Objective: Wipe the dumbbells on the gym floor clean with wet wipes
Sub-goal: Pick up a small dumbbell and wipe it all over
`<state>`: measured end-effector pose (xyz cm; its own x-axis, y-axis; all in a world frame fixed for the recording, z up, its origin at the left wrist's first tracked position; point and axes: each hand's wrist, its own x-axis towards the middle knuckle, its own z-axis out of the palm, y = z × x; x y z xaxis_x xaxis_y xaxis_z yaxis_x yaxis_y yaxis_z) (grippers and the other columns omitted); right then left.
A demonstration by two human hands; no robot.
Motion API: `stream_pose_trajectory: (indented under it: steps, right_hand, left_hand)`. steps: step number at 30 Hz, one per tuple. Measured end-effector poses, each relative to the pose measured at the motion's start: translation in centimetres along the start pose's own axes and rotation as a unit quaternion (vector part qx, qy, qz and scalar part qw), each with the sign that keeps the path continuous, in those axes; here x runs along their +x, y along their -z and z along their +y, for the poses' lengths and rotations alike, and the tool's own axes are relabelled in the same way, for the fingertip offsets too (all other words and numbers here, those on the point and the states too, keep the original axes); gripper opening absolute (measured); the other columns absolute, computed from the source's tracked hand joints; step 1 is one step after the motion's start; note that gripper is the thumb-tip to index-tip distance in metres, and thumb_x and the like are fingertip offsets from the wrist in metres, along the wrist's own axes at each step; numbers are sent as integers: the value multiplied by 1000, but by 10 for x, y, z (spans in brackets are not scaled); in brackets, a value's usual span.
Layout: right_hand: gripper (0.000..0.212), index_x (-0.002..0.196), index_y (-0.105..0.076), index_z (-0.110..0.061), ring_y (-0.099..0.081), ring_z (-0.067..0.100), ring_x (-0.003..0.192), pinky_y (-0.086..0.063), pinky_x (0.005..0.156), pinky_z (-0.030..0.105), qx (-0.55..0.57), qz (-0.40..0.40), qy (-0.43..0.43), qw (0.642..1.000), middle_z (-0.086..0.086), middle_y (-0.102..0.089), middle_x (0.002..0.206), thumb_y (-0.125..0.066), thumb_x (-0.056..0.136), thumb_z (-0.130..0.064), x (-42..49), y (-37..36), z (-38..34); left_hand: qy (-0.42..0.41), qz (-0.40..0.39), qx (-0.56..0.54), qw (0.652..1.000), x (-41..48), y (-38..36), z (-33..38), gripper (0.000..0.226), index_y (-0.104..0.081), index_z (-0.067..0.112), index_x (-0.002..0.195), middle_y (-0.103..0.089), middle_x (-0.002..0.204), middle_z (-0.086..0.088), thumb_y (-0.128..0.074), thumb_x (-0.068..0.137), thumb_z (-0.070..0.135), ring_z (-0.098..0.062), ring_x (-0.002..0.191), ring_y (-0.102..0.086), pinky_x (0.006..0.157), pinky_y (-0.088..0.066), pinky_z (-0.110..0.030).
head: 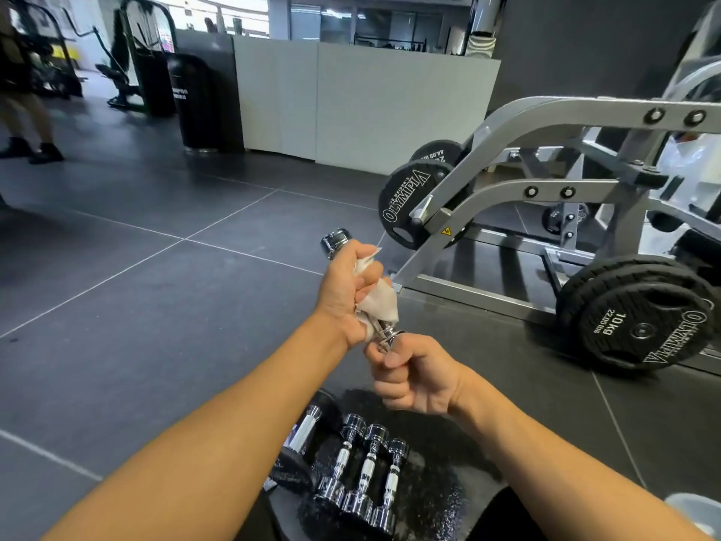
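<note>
I hold a small chrome dumbbell [335,240] up in front of me, tilted away to the upper left. My left hand [345,290] is wrapped around its handle with a white wet wipe [380,300] bunched between palm and metal. My right hand [413,378] grips the near end of the same dumbbell, whose head is mostly hidden in my fist. Below my arms, three small chrome dumbbells [366,474] lie side by side on the dark floor. A larger black-headed dumbbell [302,443] lies to their left.
A grey plate-loaded machine [546,189] with black Olympia weight plates [640,318] stands close on the right. A white partition [366,107] and a black bin [195,103] are at the back. A person's legs [27,123] are at far left. A pale container edge [694,509] shows bottom right.
</note>
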<state>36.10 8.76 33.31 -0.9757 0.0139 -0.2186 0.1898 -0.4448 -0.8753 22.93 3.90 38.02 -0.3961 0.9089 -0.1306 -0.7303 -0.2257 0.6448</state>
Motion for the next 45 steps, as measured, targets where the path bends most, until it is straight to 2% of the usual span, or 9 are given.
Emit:
stream_pose_trajectory:
  steps: [3, 8, 12, 14, 17, 22, 29, 38, 45]
  right_hand:
    - [34, 67, -32, -18, -17, 16, 48, -16, 46, 24, -180, 168, 42, 968, 0, -23, 53, -66, 65, -15, 1, -5, 0]
    - [28, 64, -48, -15, -48, 20, 53, -32, 49, 31, -575, 441, 66, 686, -5, -57, 55, -67, 70, -35, 12, -12, 6]
    - [32, 58, -37, -24, -20, 17, 46, -15, 45, 25, -194, 217, 13, 957, 0, -27, 51, -66, 66, -14, 2, -1, 1]
    - [33, 62, -30, -24, -12, 13, 45, -9, 43, 21, -67, 117, -25, 991, -3, -18, 52, -60, 69, -13, -6, 6, -1]
    - [25, 64, -38, -19, -18, 15, 46, -15, 44, 24, -193, 179, 0, 965, -1, -25, 52, -62, 71, -14, -10, 10, -1]
    - [31, 64, -44, -20, -30, 12, 51, -26, 48, 29, -433, 385, 71, 812, -6, -40, 53, -74, 67, -24, -4, 6, 2]
    - [28, 66, -47, -15, -27, 18, 45, -20, 46, 28, -271, 327, 53, 904, 12, -39, 58, -75, 69, -16, -10, 10, 1]
    - [35, 63, -42, -21, -29, 12, 48, -23, 44, 25, -408, 370, 38, 834, -8, -39, 51, -76, 67, -22, -14, 18, 3]
    - [27, 52, -42, -15, -13, 16, 43, -9, 47, 23, -156, 202, 16, 967, 0, -21, 46, -67, 57, -22, -25, 28, -2]
  left_hand:
    - [-46, 34, 34, 998, 5, -3, -1, 51, -26, 25, 52, -21, 42, 8, -63, 87, 22, -11, 42, -15, 44, -22, -24]
    - [-113, 189, 74, 973, 17, 5, -7, 46, -35, 22, 52, -33, 45, 6, -65, 86, 16, -13, 45, -24, 52, -24, -30]
    - [-39, 170, 41, 984, 21, 15, -9, 49, -30, 23, 54, -27, 45, 7, -68, 84, 21, -13, 46, -22, 48, -24, -24]
    - [-8, 139, 32, 990, 19, 12, -12, 50, -27, 24, 56, -23, 46, 7, -69, 84, 24, -12, 46, -21, 45, -24, -21]
    - [-32, 134, 43, 989, 21, 7, -18, 49, -30, 23, 56, -26, 47, 6, -69, 85, 21, -12, 47, -23, 47, -24, -24]
    - [-56, 196, -20, 979, 36, 21, -19, 46, -32, 25, 57, -28, 55, 7, -69, 80, 12, -13, 49, -28, 50, -30, -25]
    - [-41, 132, -56, 989, 36, 22, -19, 19, -65, 16, 75, -59, 64, 1, -79, 86, 9, -12, 50, -53, 52, -50, -25]
    - [-65, 114, -96, 987, 30, 36, 2, 36, -63, 11, 73, -58, 76, -4, -70, 83, 45, -21, 63, -58, 68, -54, -31]
    - [-136, 110, 272, 946, 12, 39, 9, 53, -69, 11, 71, -71, 73, -13, -53, 102, 50, -15, 42, -41, 38, -22, -18]
